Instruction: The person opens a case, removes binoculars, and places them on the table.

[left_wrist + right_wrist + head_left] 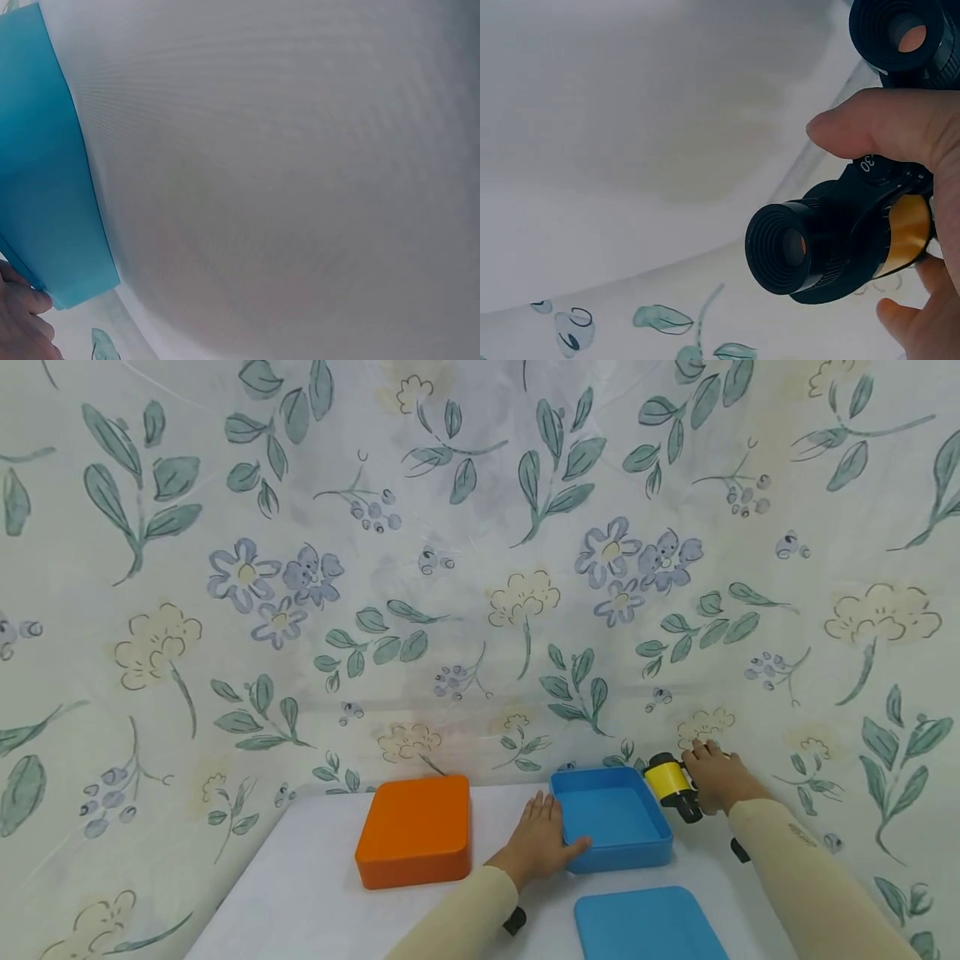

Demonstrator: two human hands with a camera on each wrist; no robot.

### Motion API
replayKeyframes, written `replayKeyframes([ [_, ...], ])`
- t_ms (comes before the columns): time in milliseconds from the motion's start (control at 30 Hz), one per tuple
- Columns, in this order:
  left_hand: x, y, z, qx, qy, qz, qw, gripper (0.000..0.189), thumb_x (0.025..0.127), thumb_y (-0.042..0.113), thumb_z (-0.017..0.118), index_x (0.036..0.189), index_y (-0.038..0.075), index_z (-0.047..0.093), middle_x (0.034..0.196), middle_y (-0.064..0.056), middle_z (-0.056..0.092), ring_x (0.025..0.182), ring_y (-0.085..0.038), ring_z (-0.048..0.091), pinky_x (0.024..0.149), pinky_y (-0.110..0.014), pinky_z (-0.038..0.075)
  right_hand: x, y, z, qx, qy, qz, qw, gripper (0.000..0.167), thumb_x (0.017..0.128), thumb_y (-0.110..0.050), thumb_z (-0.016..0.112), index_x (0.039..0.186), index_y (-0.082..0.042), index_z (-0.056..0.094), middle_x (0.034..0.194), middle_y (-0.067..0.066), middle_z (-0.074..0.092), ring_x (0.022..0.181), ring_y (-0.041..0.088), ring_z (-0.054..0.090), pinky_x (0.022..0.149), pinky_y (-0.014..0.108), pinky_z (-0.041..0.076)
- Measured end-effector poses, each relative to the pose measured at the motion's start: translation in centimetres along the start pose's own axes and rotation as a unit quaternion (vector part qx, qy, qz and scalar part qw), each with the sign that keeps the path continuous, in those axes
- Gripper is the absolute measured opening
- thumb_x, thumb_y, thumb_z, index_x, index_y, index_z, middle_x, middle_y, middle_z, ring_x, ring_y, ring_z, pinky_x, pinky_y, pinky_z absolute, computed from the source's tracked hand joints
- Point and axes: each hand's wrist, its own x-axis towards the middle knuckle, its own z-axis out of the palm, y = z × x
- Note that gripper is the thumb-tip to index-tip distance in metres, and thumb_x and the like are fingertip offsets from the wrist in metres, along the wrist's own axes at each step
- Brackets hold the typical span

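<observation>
A pair of black and yellow binoculars is in my right hand, just off the right side of an uncovered blue box. In the right wrist view the thumb lies across the middle of the binoculars, between the two eyepieces, with other fingers showing under the far side. My left hand rests at the box's front left corner, fingers pointing away along the left wall and thumb stretched out over the front rim. The left wrist view catches the blue wall and fingertips at its edge.
An orange box stands to the left on the white table. In front of the blue box lies a flat blue lid, cut off by the lower picture edge. Behind the table hangs a floral-patterned backdrop.
</observation>
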Motion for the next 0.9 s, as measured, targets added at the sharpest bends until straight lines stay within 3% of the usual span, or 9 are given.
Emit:
replayKeyframes([
  [533,0.0,-0.1,0.4,-0.014,0.009,0.002,0.9999,0.094,0.092,0.071,0.034,0.15,-0.003,0.029,0.156,-0.019,0.025,0.146,-0.033,0.014,0.117,-0.045,0.013,-1.1,1.3,2.3,-0.016,0.005,0.011,0.9998,0.079,0.06,-0.005,0.091,0.127,0.007,0.052,0.138,0.039,0.039,0.126,0.059,0.033,0.098,0.07,0.03],
  [900,-0.1,0.0,0.2,-0.016,0.006,0.0,0.9999,0.095,0.092,0.072,0.032,0.151,-0.002,0.028,0.157,-0.018,0.025,0.146,-0.031,0.013,0.117,-0.044,0.012,-2.4,1.6,2.9,-0.012,-0.019,0.023,0.9995,0.064,0.076,-0.002,0.079,0.132,0.011,0.048,0.138,0.041,0.036,0.127,0.058,0.032,0.097,0.073,0.027],
])
